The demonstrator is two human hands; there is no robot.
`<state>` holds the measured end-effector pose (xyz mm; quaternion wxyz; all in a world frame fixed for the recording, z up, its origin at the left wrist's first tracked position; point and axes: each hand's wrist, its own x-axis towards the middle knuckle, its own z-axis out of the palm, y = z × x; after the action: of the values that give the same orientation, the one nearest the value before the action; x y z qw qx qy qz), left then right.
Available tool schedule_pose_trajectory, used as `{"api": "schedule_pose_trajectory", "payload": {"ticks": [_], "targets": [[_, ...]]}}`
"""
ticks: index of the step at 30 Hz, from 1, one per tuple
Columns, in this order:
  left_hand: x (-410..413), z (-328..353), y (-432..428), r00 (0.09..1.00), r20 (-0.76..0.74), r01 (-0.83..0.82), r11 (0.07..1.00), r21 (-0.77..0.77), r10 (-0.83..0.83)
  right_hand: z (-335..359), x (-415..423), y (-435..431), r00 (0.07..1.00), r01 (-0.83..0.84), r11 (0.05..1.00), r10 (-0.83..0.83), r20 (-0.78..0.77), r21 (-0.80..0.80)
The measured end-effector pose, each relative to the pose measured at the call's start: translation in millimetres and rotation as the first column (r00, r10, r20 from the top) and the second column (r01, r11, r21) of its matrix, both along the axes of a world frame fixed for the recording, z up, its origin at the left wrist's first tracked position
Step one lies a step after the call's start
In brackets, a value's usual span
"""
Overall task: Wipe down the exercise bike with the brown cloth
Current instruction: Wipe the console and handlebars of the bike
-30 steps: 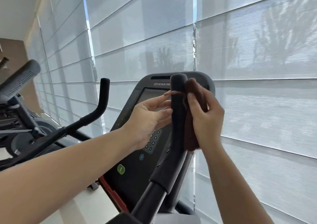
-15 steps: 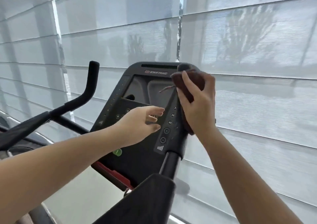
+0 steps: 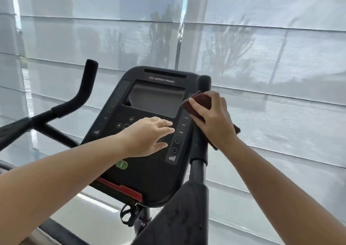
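The black exercise bike console (image 3: 149, 181) with its dark screen fills the middle of the view. Its right handlebar (image 3: 204, 81) rises beside the console, and the left handlebar (image 3: 88, 83) curves up at the left. My right hand (image 3: 215, 121) grips the brown cloth (image 3: 194, 105) wrapped around the right handlebar, a little below its tip. A corner of the cloth sticks out behind my wrist. My left hand (image 3: 148, 136) lies flat with straight fingers over the console's buttons, holding nothing.
Pale window blinds (image 3: 262, 57) hang close behind the bike across the whole background. A padded armrest (image 3: 183, 213) sits at the bottom centre, below the right handlebar. A red strip (image 3: 119, 187) edges the console's lower left.
My right hand has slid the cloth down from the handlebar's tip. My left hand has let go of the bar and spread flat over the console. The view has swung rightward and down.
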<state>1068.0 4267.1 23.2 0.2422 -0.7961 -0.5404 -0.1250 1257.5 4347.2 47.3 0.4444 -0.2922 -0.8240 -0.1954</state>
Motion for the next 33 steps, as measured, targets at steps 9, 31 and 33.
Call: {"api": "schedule_pose_trajectory", "payload": {"ticks": [9, 31, 33], "targets": [[-11, -35, 61, 0.999, 0.052, 0.015, 0.999, -0.051, -0.013, -51, 32, -10, 0.968, -0.227, 0.953, 0.198, -0.153, -0.201], [-24, -77, 87, 0.988, 0.150, -0.022, 0.989, -0.146, 0.044, 21, -19, 10, 0.994, 0.060, 0.995, -0.053, -0.095, 0.077], [-24, -76, 86, 0.988, 0.150, -0.016, 0.990, -0.138, 0.037, -10, 0, -3, 0.999, -0.025, 0.998, 0.024, -0.021, -0.057]]}}
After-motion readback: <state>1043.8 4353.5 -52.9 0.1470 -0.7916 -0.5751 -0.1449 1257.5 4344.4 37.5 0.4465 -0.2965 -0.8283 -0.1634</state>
